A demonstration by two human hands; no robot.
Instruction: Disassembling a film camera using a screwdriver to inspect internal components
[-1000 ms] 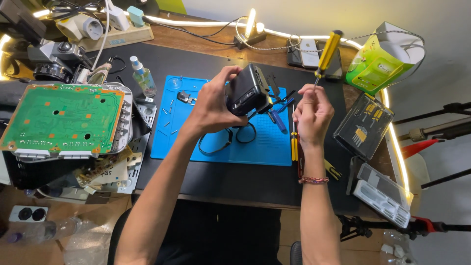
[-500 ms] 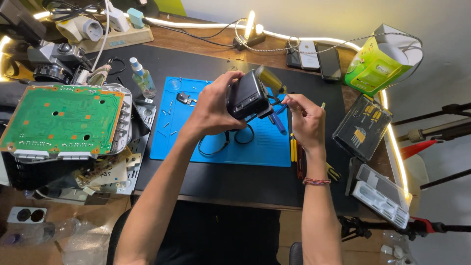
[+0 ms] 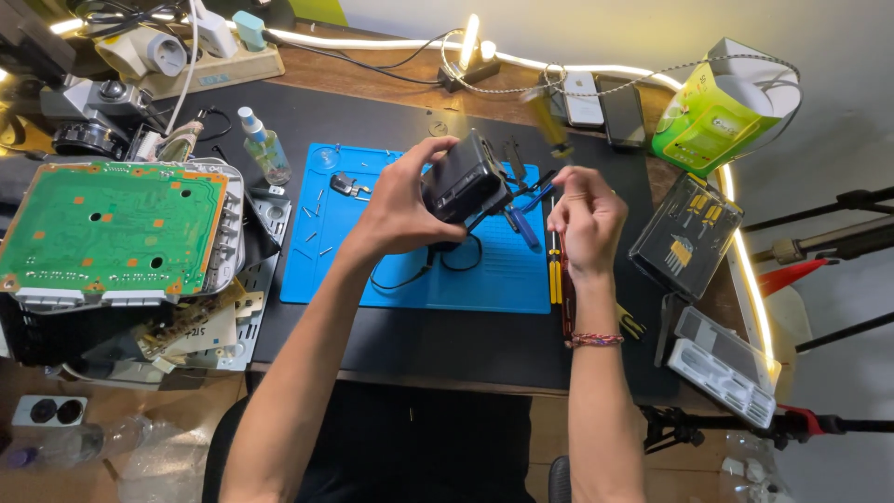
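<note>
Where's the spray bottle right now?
In the head view, the spray bottle stands on the black desk mat left of the blue mat, just beyond the green circuit board and well left of the left hand.

Both forearms reach far, left hand (image 3: 402, 207) curled in a grip, right hand (image 3: 585, 220) fisted beside it.
</note>
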